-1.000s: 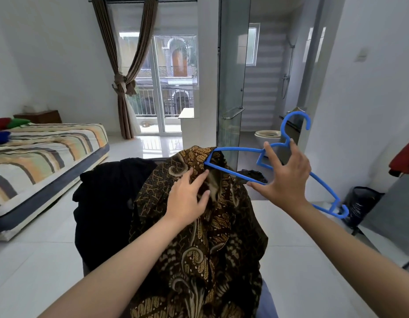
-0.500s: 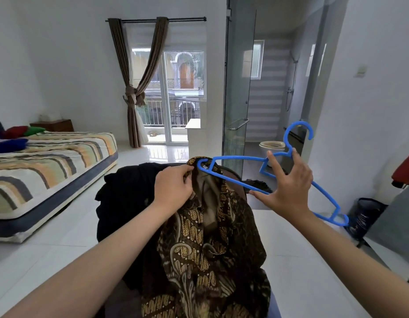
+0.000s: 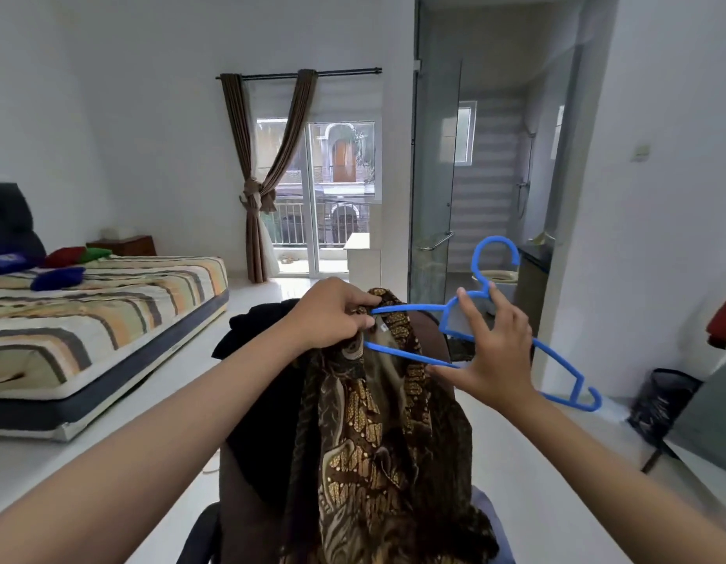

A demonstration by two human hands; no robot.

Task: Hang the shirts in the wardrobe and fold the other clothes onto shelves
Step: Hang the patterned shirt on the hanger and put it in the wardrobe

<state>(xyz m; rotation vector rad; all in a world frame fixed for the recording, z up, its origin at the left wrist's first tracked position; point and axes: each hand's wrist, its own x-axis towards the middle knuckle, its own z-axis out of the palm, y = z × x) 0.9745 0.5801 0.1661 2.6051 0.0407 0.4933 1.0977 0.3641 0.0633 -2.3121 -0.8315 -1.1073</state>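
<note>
So the whole thing hinges on the left tip of the blue hanger [image 3: 455, 315] versus the neck opening of the brown batik shirt [image 3: 377, 421]. Your left hand [image 3: 332, 315] is pinching the collar right where that tip pokes in, so it's the nearer hand by far, basically touching both. Your right hand [image 3: 495, 352] has its fingers spread and hooked around the hanger's middle, just under the hook, with the thumb against the lower bar. The hanger's long axis runs from the collar at left down and out to the right, with the far arm hanging free in the air, well away from the cloth.

The shirt itself is draped over a chair back [image 3: 434, 331] in front of you, next to a black garment [image 3: 263, 384], nowhere near any wardrobe yet.

Versus a second ago: your left hand was lying flat on the fabric below the collar, now it's up at the collar edge gripping it, and the hanger tip has gone further left into the opening. The right hand's hold looks about the same.

My guess is you'll want to slide that tip into the left shoulder next.
</note>
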